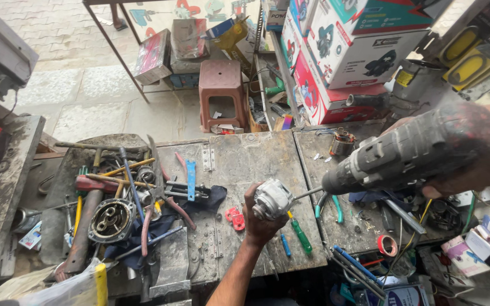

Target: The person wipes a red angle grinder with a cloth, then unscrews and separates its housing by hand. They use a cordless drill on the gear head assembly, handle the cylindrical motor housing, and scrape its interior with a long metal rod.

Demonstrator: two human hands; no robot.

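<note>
Above the worktop (245, 164), your left hand (259, 224) clamps the small motor housing (272, 198) steady while your right hand (472, 170), closed around the cordless drill (409, 153), drives its bit squarely in.

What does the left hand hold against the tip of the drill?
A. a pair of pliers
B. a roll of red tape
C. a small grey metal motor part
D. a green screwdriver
C: the left hand grips a small grey metal motor part, and the bit of the drill, held by the right hand, meets it.
</note>
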